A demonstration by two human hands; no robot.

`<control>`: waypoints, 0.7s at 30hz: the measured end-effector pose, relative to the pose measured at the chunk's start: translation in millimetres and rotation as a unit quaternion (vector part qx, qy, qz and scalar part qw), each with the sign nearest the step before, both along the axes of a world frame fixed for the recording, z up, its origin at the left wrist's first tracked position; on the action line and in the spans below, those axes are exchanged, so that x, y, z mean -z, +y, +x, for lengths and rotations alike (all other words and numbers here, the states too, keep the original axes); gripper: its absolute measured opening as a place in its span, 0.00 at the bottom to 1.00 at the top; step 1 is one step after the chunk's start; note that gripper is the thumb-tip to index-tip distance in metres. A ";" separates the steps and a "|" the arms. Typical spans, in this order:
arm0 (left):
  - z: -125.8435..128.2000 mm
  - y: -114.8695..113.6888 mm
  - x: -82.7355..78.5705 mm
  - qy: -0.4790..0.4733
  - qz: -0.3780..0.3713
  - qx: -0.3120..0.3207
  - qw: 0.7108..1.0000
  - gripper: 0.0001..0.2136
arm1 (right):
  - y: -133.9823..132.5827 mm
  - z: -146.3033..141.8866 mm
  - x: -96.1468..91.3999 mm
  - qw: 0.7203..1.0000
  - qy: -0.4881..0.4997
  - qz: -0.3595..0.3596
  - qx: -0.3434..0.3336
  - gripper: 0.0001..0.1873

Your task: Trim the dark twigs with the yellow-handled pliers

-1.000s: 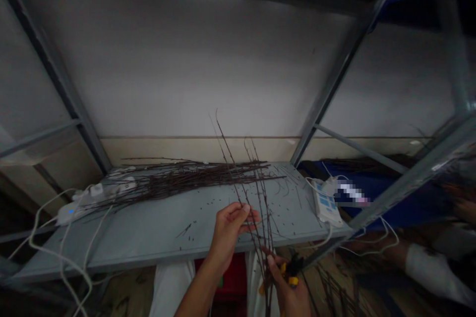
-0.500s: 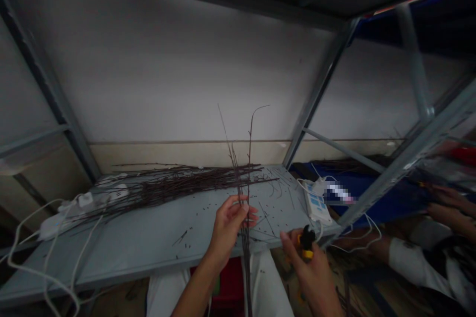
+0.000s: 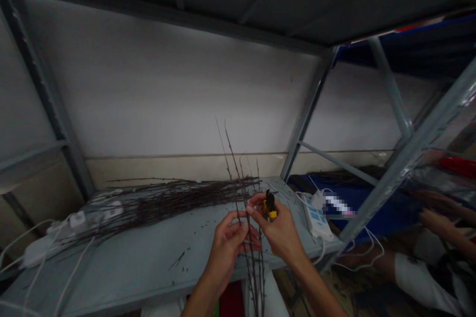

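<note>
your left hand [image 3: 227, 241] grasps several thin twigs [image 3: 254, 277]. your right hand [image 3: 278, 228] grips the pliers [image 3: 270, 204] beside these twigs.

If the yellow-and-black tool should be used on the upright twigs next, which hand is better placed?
Probably the right hand: it already holds the tool, close beside the twigs. The left hand is occupied with holding these twigs.

Twigs [image 3: 167, 205] left of center are super dark brown, almost black. Cutters [image 3: 269, 202] near the middle: black with yellow bits. Shelf [image 3: 148, 262] along the bottom is pale blue-grey, wall [image 3: 178, 89] up top's greyish white with a cream band [image 3: 178, 168], power strip [image 3: 323, 232] lower right is white with blue blocks.
</note>
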State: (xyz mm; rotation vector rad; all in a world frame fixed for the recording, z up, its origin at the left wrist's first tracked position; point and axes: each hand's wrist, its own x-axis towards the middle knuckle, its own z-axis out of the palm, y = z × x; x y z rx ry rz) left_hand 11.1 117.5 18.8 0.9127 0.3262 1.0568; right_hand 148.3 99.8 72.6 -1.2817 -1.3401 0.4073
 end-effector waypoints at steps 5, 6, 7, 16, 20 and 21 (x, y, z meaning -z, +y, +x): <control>-3.0 -2.3 -4.1 -0.003 -0.017 -0.005 1.000 0.16 | -3.4 -3.0 -7.3 0.999 -0.007 0.002 0.038 0.15; -2.8 -2.9 -3.9 0.000 -0.017 -0.010 1.000 0.16 | -4.2 -3.7 -9.1 0.999 -0.002 0.002 0.046 0.16; -2.5 -3.6 -3.3 0.004 -0.015 -0.013 1.000 0.15 | -4.7 -4.2 -10.4 0.999 0.003 0.002 0.053 0.17; -0.8 -6.2 0.7 0.024 0.014 -0.053 0.998 0.15 | -3.6 -5.5 -10.7 0.998 0.021 0.000 0.054 0.19; -2.1 -4.9 0.6 0.015 0.008 -0.045 0.999 0.16 | -1.6 -4.7 -9.1 0.998 0.015 -0.008 0.052 0.18; -2.5 -4.7 1.2 0.012 0.005 -0.041 0.999 0.16 | -0.9 -3.9 -8.4 0.998 0.014 -0.010 0.052 0.18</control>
